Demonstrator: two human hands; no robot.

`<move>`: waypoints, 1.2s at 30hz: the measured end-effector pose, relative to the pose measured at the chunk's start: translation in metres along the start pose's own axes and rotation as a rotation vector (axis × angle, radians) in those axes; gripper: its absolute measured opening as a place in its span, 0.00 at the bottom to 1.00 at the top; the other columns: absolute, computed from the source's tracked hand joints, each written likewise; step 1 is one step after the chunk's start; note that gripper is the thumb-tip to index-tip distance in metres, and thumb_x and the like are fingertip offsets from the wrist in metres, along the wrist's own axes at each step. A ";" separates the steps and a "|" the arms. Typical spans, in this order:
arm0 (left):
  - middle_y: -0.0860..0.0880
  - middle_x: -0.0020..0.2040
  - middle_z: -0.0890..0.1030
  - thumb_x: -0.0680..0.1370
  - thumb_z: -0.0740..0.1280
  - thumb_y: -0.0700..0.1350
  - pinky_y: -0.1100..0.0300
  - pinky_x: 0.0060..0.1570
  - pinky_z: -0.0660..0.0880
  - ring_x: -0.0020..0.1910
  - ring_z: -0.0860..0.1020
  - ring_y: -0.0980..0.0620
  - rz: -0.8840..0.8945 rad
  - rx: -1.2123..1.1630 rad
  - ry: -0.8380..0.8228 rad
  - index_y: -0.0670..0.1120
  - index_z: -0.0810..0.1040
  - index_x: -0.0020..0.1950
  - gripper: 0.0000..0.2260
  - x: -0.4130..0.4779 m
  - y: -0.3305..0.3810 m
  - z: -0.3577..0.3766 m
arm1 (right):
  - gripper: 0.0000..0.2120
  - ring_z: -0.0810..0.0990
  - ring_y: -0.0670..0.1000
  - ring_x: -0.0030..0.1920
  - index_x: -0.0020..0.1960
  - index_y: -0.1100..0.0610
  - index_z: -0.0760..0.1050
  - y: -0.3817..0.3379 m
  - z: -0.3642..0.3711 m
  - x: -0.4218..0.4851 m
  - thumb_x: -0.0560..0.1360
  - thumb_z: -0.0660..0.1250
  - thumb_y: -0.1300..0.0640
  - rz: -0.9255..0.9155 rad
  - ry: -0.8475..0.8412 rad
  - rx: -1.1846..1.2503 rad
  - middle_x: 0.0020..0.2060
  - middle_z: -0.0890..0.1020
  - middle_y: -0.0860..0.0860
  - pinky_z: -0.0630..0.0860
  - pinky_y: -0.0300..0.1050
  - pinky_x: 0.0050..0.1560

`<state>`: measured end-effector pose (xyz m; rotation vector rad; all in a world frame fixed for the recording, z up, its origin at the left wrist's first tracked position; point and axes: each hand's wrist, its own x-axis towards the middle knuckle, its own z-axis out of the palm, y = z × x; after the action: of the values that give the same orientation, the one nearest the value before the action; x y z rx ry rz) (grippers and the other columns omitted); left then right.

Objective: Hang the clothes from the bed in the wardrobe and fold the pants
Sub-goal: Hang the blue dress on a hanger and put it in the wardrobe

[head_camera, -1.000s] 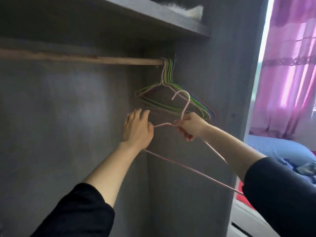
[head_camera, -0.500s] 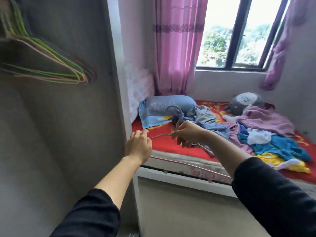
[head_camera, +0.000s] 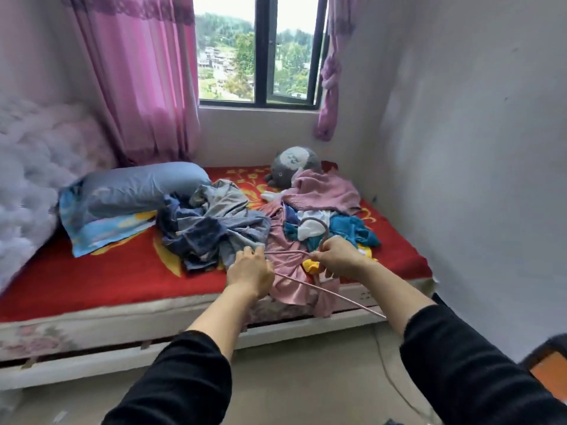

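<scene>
Head: thin pink wire hanger

- you have two hands in view: your left hand and your right hand.
- one pink wire hanger.
- one bed.
- one blue pillow.
- one grey plush toy.
- one window.
- two pink curtains, one on each side of it.
- one fluffy white blanket.
- one heap of clothes; the pieces are too tangled for you to count.
</scene>
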<state>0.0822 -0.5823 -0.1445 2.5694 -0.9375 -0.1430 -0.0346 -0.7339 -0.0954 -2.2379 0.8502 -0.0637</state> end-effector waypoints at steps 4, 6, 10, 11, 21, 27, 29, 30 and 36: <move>0.42 0.65 0.70 0.80 0.53 0.48 0.47 0.61 0.68 0.66 0.66 0.43 0.093 -0.017 -0.061 0.45 0.68 0.66 0.17 0.060 0.049 0.040 | 0.11 0.76 0.49 0.30 0.46 0.70 0.78 0.050 -0.033 0.047 0.76 0.66 0.60 0.086 0.095 0.065 0.36 0.79 0.58 0.71 0.35 0.25; 0.42 0.66 0.70 0.79 0.53 0.48 0.47 0.62 0.69 0.66 0.67 0.43 0.124 -0.018 -0.091 0.46 0.68 0.67 0.17 0.094 0.063 0.059 | 0.11 0.73 0.47 0.28 0.46 0.71 0.79 0.068 -0.043 0.076 0.76 0.65 0.62 0.112 0.114 0.087 0.31 0.77 0.55 0.67 0.33 0.22; 0.42 0.65 0.71 0.80 0.53 0.48 0.48 0.62 0.68 0.65 0.68 0.42 0.157 -0.016 -0.139 0.45 0.68 0.67 0.17 0.186 0.078 0.093 | 0.09 0.77 0.51 0.31 0.45 0.68 0.79 0.092 -0.059 0.156 0.75 0.64 0.63 0.164 0.109 0.130 0.35 0.79 0.57 0.74 0.40 0.29; 0.41 0.65 0.71 0.80 0.53 0.48 0.48 0.62 0.67 0.65 0.67 0.42 0.161 -0.027 -0.156 0.45 0.67 0.67 0.17 0.210 0.081 0.100 | 0.10 0.78 0.53 0.33 0.46 0.69 0.79 0.097 -0.062 0.178 0.75 0.63 0.63 0.171 0.116 0.142 0.37 0.79 0.58 0.74 0.43 0.32; 0.42 0.67 0.70 0.80 0.54 0.47 0.49 0.64 0.66 0.66 0.66 0.42 0.181 -0.058 -0.329 0.44 0.68 0.67 0.17 0.402 0.105 0.169 | 0.10 0.80 0.53 0.48 0.50 0.55 0.83 0.156 -0.098 0.346 0.76 0.62 0.60 0.310 0.147 0.110 0.47 0.82 0.52 0.75 0.44 0.47; 0.42 0.67 0.70 0.80 0.54 0.48 0.50 0.62 0.67 0.65 0.67 0.42 0.163 -0.049 -0.443 0.44 0.67 0.68 0.18 0.480 0.138 0.243 | 0.11 0.80 0.54 0.54 0.48 0.53 0.83 0.225 -0.133 0.432 0.74 0.63 0.60 0.414 0.201 0.100 0.51 0.84 0.51 0.74 0.44 0.53; 0.42 0.67 0.69 0.80 0.54 0.47 0.50 0.62 0.67 0.65 0.67 0.42 0.138 -0.045 -0.469 0.44 0.67 0.69 0.18 0.505 0.147 0.271 | 0.10 0.80 0.55 0.51 0.45 0.51 0.83 0.252 -0.142 0.465 0.74 0.63 0.60 0.442 0.232 0.100 0.45 0.84 0.51 0.74 0.46 0.51; 0.42 0.67 0.69 0.80 0.54 0.47 0.49 0.62 0.67 0.65 0.66 0.42 0.120 -0.041 -0.482 0.43 0.67 0.69 0.18 0.518 0.152 0.286 | 0.10 0.80 0.56 0.50 0.44 0.51 0.82 0.267 -0.146 0.483 0.73 0.63 0.60 0.451 0.244 0.096 0.41 0.83 0.50 0.74 0.46 0.49; 0.42 0.67 0.69 0.80 0.55 0.46 0.47 0.61 0.69 0.65 0.67 0.42 -0.092 -0.036 -0.566 0.43 0.68 0.67 0.17 0.580 0.172 0.367 | 0.11 0.79 0.58 0.53 0.52 0.54 0.81 0.349 -0.156 0.588 0.74 0.62 0.61 0.441 0.205 -0.022 0.50 0.83 0.55 0.70 0.44 0.46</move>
<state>0.3424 -1.1939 -0.3875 2.5797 -0.9825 -0.9417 0.1861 -1.3589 -0.3249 -2.0372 1.4433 -0.0771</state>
